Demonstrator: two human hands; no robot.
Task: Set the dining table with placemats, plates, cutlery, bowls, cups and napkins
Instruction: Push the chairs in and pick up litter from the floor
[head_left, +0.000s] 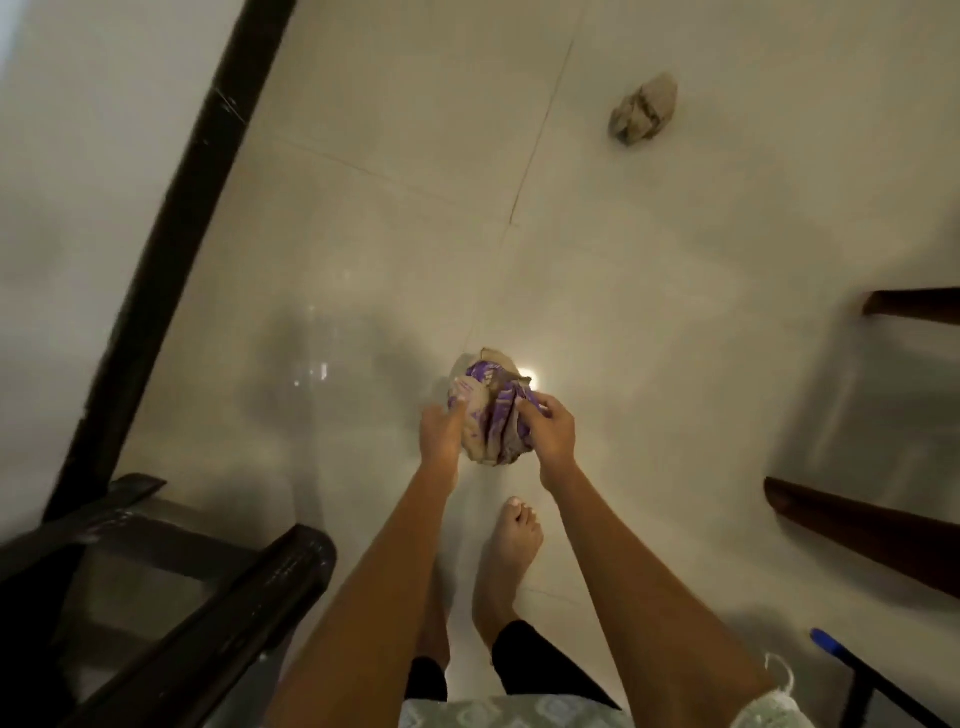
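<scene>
— Looking straight down, what are the hands doing?

— Both are gripping one bunched cloth (491, 415), beige with purple print, likely a napkin or placemat, though I cannot tell which. The left hand (441, 431) is clasping its left side, with the fingers (460, 397) curling up over the top of the bundle. The right hand (550, 434) is pinching the folds on its right side, fingers bent inward into the fabric.

— Is the cloth lying on anything?

— No, it is hanging between the two hands, above the floor (675, 249), which is showing pale glossy tiles with thin joints. A small bright glare is shining on the tile just beside the bundle's upper right edge.

— Anything else lying about?

— A second crumpled cloth (644, 109), plain beige, is sitting on the floor well apart from the held one, toward the upper right.

— And the person?

— Standing barefoot; one bare foot (511, 551) is showing between the forearms, toes pointing toward the bundle. Dark trouser legs and a pale green patterned garment are showing at the bottom edge.

— What is framing the scene?

— A dark slanted bar (171, 249) is running up the left side, with dark furniture legs (234, 613) crossing below it. Brown wooden furniture parts (857, 530) are jutting in from the right edge. A blue-tipped stick (831, 644) is poking in at the lower right corner. Motion blur is softening the edges.
</scene>
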